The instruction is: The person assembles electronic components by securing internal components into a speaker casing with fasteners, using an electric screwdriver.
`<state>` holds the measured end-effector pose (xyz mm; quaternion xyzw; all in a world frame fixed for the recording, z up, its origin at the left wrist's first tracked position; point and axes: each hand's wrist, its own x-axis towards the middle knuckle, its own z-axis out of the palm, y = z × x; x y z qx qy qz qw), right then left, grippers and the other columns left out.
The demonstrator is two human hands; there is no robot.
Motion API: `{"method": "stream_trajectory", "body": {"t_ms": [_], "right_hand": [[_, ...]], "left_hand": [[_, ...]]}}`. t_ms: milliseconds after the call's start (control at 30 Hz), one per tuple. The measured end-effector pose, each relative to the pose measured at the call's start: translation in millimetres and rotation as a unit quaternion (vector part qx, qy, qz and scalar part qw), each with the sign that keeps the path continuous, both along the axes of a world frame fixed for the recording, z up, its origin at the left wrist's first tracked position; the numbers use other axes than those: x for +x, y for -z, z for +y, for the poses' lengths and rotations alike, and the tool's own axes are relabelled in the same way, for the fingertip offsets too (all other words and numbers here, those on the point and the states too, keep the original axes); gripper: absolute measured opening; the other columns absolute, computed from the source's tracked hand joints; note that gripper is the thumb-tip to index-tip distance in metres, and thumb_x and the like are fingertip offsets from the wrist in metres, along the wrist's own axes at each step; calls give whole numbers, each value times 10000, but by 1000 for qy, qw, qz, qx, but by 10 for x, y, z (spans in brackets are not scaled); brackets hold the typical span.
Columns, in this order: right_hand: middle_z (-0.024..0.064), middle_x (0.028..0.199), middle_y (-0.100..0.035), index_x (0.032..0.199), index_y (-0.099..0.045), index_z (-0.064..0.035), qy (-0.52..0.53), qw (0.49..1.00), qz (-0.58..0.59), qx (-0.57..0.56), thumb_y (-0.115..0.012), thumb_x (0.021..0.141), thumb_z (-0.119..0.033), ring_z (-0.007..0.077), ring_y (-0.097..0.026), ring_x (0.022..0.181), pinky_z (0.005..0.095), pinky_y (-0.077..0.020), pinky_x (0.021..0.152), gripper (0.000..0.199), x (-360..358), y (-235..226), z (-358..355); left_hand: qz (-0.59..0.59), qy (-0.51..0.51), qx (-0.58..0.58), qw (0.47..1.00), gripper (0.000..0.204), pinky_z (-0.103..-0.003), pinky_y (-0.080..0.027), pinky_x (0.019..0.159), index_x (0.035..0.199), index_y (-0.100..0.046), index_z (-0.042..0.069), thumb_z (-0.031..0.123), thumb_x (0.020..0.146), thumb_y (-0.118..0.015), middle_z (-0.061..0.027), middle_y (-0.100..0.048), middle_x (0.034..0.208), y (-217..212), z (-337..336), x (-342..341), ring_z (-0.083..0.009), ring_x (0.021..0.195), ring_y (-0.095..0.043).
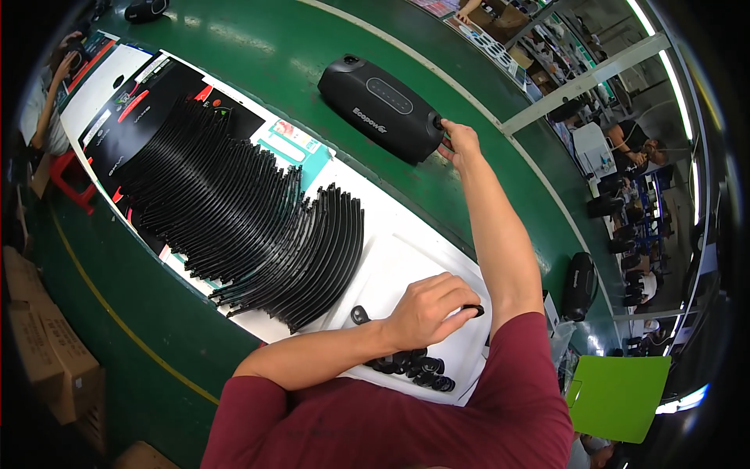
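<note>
A black, rounded portable speaker (380, 105) lies on the green surface ahead of me. My right hand (461, 144) is stretched out to its near right end, fingers closed round the corner by the round end piece. Close to my body, my left hand (433, 309) pinches a small round black part (473, 310) between thumb and fingers. Below that hand, a pile of similar black parts (426, 371) sits in a white tray (398, 258), partly hidden by my arm. One loose black part (359, 314) lies by my left wrist.
Many long curved black strips (234, 203) are laid side by side on the white table to the left. Another black speaker (579, 286) stands at the right. Cardboard boxes (58, 344) are stacked at lower left. A bright green panel (621, 397) is at lower right.
</note>
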<state>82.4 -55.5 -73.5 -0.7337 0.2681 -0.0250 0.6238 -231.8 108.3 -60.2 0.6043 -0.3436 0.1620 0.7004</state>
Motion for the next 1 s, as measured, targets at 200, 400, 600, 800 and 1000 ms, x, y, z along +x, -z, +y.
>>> {"method": "stream_trajectory", "body": {"t_ms": [200, 400, 600, 800, 1000], "right_hand": [[21, 1077, -648, 1087, -663, -169, -15, 998, 46, 30, -748, 956, -409, 171, -617, 913, 422, -515, 862, 286, -57, 37, -53], [20, 1036, -646, 1127, -662, -167, -14, 992, 58, 109, -754, 944, -470, 185, -602, 924, 437, -488, 907, 365, -195, 133, -33], [36, 1034, -613, 1174, -625, -125, -38, 990, 53, 123, -744, 920, -562, 213, -598, 946, 464, -495, 915, 519, -272, 279, -321], [82, 1063, -643, 1162, -620, -59, 3, 1000, -25, 3, -752, 920, -532, 230, -630, 950, 439, -529, 865, 548, -394, 413, -337], [122, 1013, -716, 1091, -644, -24, 22, 986, -104, -125, -769, 920, -462, 255, -674, 941, 391, -535, 860, 487, -587, 540, -221]], "left_hand": [[15, 0, -11, 1000, 143, -374, -535, 672, 946, -684, 48, 33, 833, -772, -72, -677, 891, -16, -19, -12, -268, 791, -660], [-8, -17, -12, 1000, 195, -358, -544, 656, 994, -714, 28, 3, 814, -786, -97, -696, 911, -49, 84, 16, -267, 789, -673], [-90, -117, 115, 982, 357, -388, -563, 700, 1133, -736, 28, -37, 783, -770, -112, -713, 957, -726, 692, 126, -294, 827, -682], [57, -182, 192, 963, 177, -313, -534, 825, 1109, -713, -3, 49, 946, -670, -82, -709, 973, -641, 1247, 1458, -160, 848, -662], [188, -290, 141, 928, 197, -316, -554, 757, 1074, -783, 41, 147, 912, -747, -85, -767, 875, 171, 1502, 3123, -166, 795, -715]]}}
